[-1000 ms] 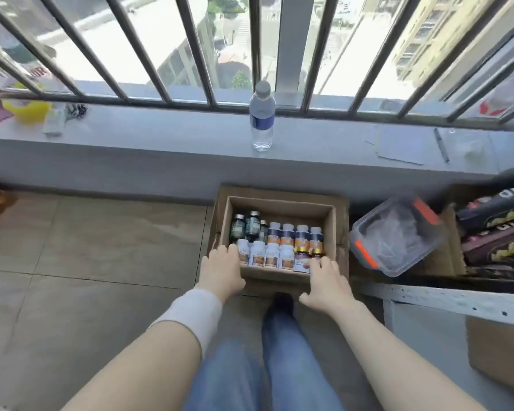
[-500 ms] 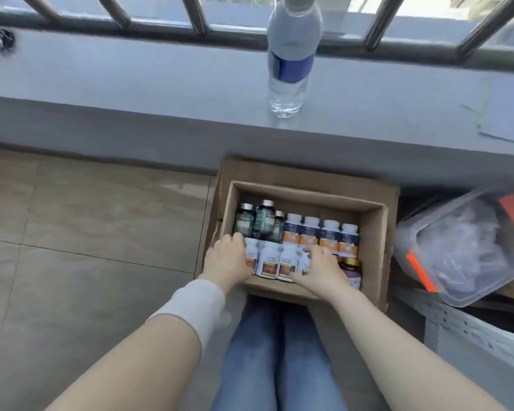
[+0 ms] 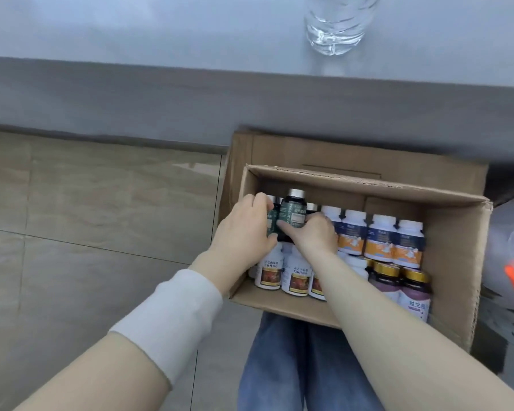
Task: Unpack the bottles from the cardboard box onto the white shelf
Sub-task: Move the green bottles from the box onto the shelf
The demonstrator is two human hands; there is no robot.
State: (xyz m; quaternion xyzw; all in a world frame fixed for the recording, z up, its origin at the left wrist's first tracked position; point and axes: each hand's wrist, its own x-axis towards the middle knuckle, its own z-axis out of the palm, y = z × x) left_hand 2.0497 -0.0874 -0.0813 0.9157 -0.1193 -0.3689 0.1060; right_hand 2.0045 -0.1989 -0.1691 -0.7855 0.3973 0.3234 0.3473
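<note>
Ten fingers (image 3: 258, 203) around dark bottles (image 3: 293, 215)

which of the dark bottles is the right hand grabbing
The dark green bottle whose silver cap shows fully: the right hand has its thumb across the label, and it stands higher than the dark bottles beside it.

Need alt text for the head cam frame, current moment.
Two hands reach into an open cardboard box: the right hand grips a silver-capped dark green bottle, and the left hand grips a second dark bottle beside it. White bottles and gold-capped bottles stand alongside.
</note>
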